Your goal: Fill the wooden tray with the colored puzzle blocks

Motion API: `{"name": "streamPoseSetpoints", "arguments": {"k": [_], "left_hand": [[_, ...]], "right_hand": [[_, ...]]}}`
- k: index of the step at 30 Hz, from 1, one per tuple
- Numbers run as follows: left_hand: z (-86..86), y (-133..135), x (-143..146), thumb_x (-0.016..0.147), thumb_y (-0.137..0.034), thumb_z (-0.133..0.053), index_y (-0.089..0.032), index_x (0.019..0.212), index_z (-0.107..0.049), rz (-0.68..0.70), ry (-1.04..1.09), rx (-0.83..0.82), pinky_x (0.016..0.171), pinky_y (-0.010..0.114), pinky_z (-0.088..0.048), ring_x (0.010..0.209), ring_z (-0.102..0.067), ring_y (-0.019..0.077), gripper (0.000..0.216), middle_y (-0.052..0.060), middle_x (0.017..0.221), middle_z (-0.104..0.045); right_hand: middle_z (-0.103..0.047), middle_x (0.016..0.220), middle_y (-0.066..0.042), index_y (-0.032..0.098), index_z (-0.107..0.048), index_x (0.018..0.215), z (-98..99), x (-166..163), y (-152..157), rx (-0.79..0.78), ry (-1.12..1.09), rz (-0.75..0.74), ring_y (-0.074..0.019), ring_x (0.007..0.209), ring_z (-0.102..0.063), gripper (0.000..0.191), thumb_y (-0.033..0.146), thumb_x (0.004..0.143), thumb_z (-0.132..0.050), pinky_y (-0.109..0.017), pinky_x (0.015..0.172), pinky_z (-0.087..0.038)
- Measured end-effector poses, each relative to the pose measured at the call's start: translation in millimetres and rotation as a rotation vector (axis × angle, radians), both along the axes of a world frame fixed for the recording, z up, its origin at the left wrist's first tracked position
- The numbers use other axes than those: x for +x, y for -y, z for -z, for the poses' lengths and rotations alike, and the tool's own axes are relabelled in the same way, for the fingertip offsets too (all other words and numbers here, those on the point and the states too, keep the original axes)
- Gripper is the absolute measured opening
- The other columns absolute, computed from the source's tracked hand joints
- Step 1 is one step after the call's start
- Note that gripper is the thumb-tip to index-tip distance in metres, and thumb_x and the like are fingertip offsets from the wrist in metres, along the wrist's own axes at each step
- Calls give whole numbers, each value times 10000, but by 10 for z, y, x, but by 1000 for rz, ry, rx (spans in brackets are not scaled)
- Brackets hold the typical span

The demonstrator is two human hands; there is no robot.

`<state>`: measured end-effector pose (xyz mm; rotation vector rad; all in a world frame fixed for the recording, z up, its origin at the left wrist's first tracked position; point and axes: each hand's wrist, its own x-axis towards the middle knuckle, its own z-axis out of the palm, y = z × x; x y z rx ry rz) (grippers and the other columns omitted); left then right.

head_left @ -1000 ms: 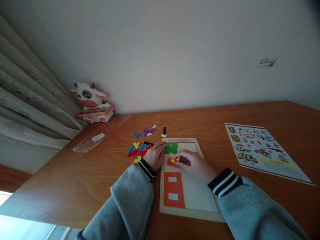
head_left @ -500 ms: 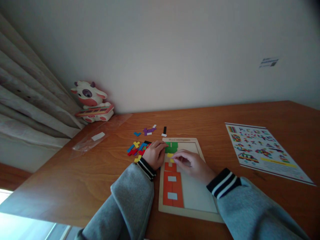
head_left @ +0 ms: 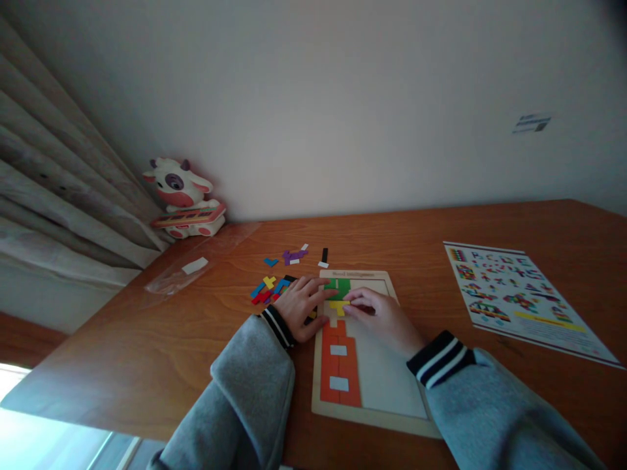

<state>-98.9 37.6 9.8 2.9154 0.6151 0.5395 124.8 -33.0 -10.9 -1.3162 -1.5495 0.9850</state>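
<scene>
Looking down from the head camera, both bare hands meet over the pale wooden puzzle tray that lies flat on the brown wooden table.

The right hand rests on the upper part of the tray, its fingers bent and its fingertips pressing on the small yellow T-shaped piece. This yellow piece lies inside the tray, just below the green block piece in the upper left corner, and just above the tall orange block area that fills the left side of the tray. Whether the fingers pinch the yellow piece or only push it flat, I cannot tell.

The left hand lies with spread, relaxed fingers across the left edge of the tray; it grasps nothing, and its index finger reaches toward the green piece.

Just beside the left hand, on the table, is the heap of loose coloured puzzle pieces in red, blue and yellow. A little farther back lie the purple piece and the black narrow piece.

At the far left, against the wall, stands the white and pink cow toy, and near it is the clear plastic bag. Well apart on the right lies the printed pattern sheet.
</scene>
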Motion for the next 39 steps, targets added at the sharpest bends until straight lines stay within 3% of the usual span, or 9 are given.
{"name": "streamPoseSetpoints", "arguments": {"k": [8,17,21,29,35,39], "left_hand": [[-8,-9,46,927,-221,-378,-184,1333,-492,24,11,-66,1007,421,-444,1150,-529,240,423,124,1284,-549],[28,-21,85,959,-265,-369,-154,1280,-536,6,4,-12,988,433,-451,1112,-545,245,378,140,1222,-586],[49,-29,93,960,-252,-374,-157,1271,-543,-1,7,-8,992,426,-451,1118,-543,240,366,137,1220,-588],[84,-42,74,936,-292,-429,-169,1264,-542,-2,-3,-25,988,434,-449,1130,-533,254,369,134,1242,-568],[91,-47,62,923,-315,-445,-189,1263,-547,-1,12,-58,1002,441,-443,1138,-530,260,377,125,1259,-558],[79,-38,64,916,-311,-451,-180,1264,-545,-4,20,-66,1001,449,-445,1130,-536,265,383,133,1252,-562]], "right_hand": [[-745,828,-23,213,-667,905,6,-97,-42,-17,45,-16,-182,769,-705,151,338,824,-647,-304,715,-546],[-630,827,-27,215,-699,784,10,-132,-11,151,381,18,-170,747,-612,77,270,809,-650,-299,674,-497],[-620,846,-28,222,-708,878,-8,-132,3,168,386,2,-169,770,-613,112,269,845,-612,-298,690,-497],[-619,845,-36,226,-719,876,-9,-118,14,192,363,-27,-169,770,-608,153,302,879,-587,-296,691,-493],[-674,928,-52,206,-648,1012,21,-21,-10,249,232,153,-164,735,-614,193,294,926,-500,-302,653,-511],[-673,1098,-83,217,-624,1105,70,38,-30,343,319,160,-211,938,-635,239,224,928,-463,-380,810,-542]]}}
